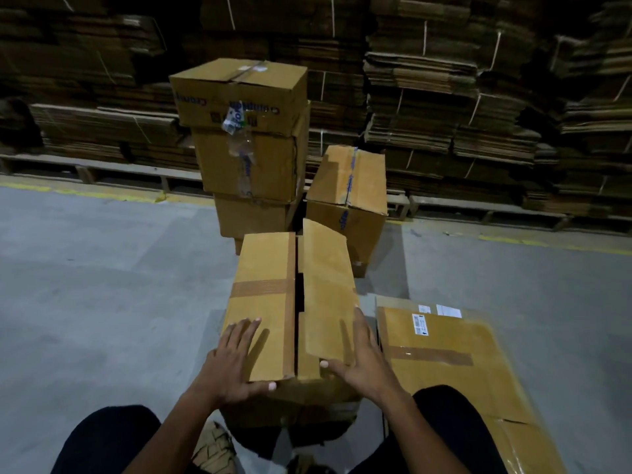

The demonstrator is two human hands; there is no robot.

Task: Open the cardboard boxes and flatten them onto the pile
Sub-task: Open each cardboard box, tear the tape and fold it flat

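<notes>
A tan cardboard box (263, 292) stands on the floor right before me, its top seam split open down the middle. My left hand (232, 360) lies flat on the left top flap, thumb along the near edge. My right hand (362, 360) rests on the right flap (326, 285), which is lifted and skewed; its thumb is hooked at the flap's near edge. To the right, flattened boxes form a low pile (455, 364) on the floor.
Behind the box rises a stack of three closed boxes (246, 138), with a tilted box (345, 196) leaning beside it. Tied bundles of flat cardboard (444, 97) on pallets line the back wall. Grey concrete floor (102, 268) lies to the left. My knees frame the bottom.
</notes>
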